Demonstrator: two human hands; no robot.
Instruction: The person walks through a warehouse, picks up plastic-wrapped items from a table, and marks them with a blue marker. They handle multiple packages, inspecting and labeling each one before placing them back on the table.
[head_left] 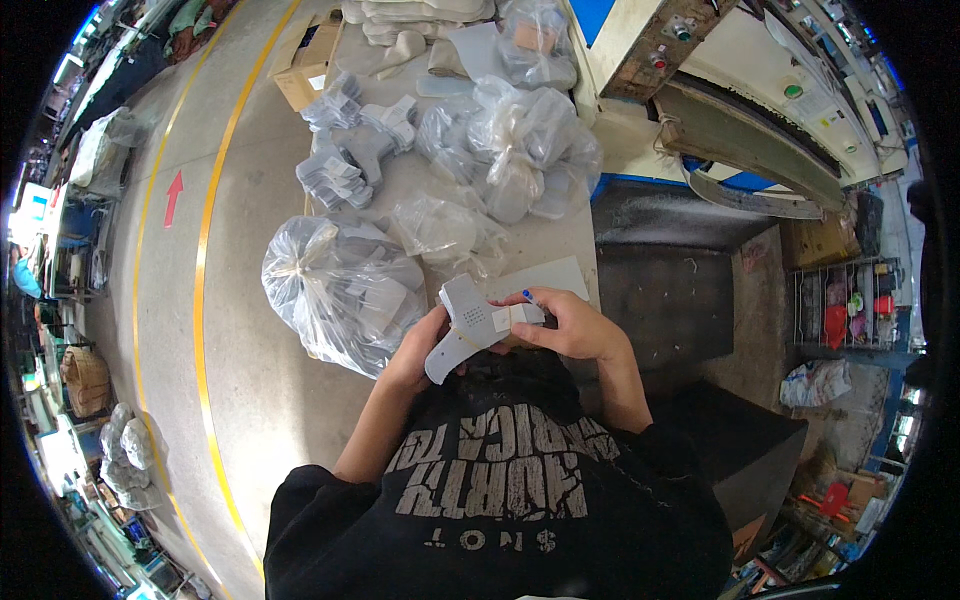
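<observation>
In front of my chest I hold a stack of light grey Y-shaped cut pieces (466,337) with small holes punched in the top one. A thin yellowish band seems to run round the stack, and a small pale label (508,319) lies on its right arm. My left hand (417,350) is closed round the left edge, its fingers partly hidden beneath. At the right end, my right hand (572,324) grips the stack with the thumb on top by the label. Just beyond, a crumpled clear plastic bag (440,232) lies on the table (555,275).
A tied clear bag (340,290) of pale pieces stands left of my hands. Farther off are several grey stacks (345,165), more filled bags (520,140) and a cardboard box (303,70). At the right stands a machine (760,100), with a wire rack (845,305) nearer.
</observation>
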